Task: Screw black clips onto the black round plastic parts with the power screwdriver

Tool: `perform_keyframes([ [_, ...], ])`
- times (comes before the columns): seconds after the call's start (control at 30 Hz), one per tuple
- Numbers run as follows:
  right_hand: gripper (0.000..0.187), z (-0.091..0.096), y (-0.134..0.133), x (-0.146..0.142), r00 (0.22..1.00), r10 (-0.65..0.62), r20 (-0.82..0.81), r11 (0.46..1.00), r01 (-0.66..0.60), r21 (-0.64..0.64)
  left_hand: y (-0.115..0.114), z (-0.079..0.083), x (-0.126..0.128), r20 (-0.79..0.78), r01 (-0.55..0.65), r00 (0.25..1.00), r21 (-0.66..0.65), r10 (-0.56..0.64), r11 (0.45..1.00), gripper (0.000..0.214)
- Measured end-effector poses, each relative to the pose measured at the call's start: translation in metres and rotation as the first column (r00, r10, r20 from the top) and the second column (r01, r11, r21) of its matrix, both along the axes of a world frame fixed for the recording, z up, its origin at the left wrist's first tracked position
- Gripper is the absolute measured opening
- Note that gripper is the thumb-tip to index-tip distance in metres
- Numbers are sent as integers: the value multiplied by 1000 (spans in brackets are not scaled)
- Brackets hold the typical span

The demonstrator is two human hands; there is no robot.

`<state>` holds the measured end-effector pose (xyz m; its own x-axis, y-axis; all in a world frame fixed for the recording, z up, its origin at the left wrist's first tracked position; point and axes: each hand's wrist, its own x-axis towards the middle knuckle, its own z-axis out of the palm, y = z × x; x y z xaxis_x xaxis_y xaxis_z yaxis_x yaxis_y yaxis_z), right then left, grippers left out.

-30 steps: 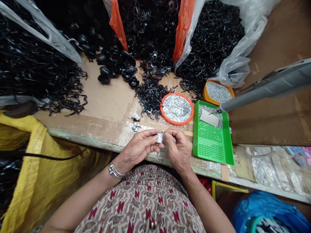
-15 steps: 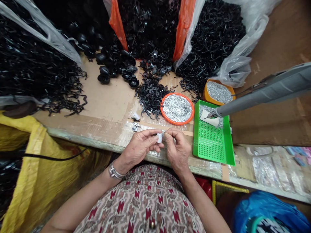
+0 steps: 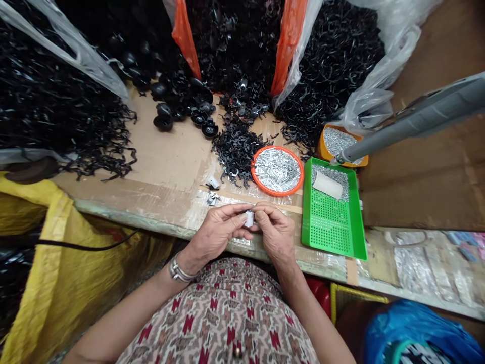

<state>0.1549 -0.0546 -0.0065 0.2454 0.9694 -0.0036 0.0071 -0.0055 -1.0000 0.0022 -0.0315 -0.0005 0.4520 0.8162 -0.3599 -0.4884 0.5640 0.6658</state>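
Between my fingertips at the table's front edge is a small white plastic piece [image 3: 249, 219]. My left hand [image 3: 217, 230] pinches it from the left, thumb in front and fingers behind. From the other side my right hand [image 3: 278, 230] is closed, its thumb and forefinger pressed at the piece's right edge; any smaller part in that pinch is hidden. Just beyond my left hand lie another white piece [image 3: 213, 182] and a small part with white and dark areas [image 3: 212, 199]. A red-orange bowl [image 3: 302, 177] of thin silver pins stands beyond my right hand.
At right, a green perforated tray [image 3: 333, 230] holds small metal bits and a pale tube-like piece [image 3: 328, 185]. A grey rod-shaped tool [image 3: 409, 124] slants in above. Behind are an orange container [image 3: 322, 151], a small black-part pile [image 3: 237, 149] and large black-part heaps [image 3: 333, 60].
My right fingertips have moved left against the white piece. The grey tool's tip has shifted up and away from the pale piece in the tray. My left hand has barely moved.
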Motion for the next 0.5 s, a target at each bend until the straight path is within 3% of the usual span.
perform_keyframes([
  [0.2, 8, -2, -2, -2, 976, -80, 200, 984, 46, 172, 3, 3, 1, 2, -7, 1000, -41, 7, 999, 34],
  [0.33, 8, -1, -4, -3, 989, -48, 139, 989, 28, 145, 2, 1, 1, -31, -5, 1000, -4, 4, 1000, 34],
  [0.5, 15, -1, -12, -7, 957, -83, 277, 987, 40, 158, 1, 4, 3, -248, -144, 950, 180, 187, 973, 33],
])
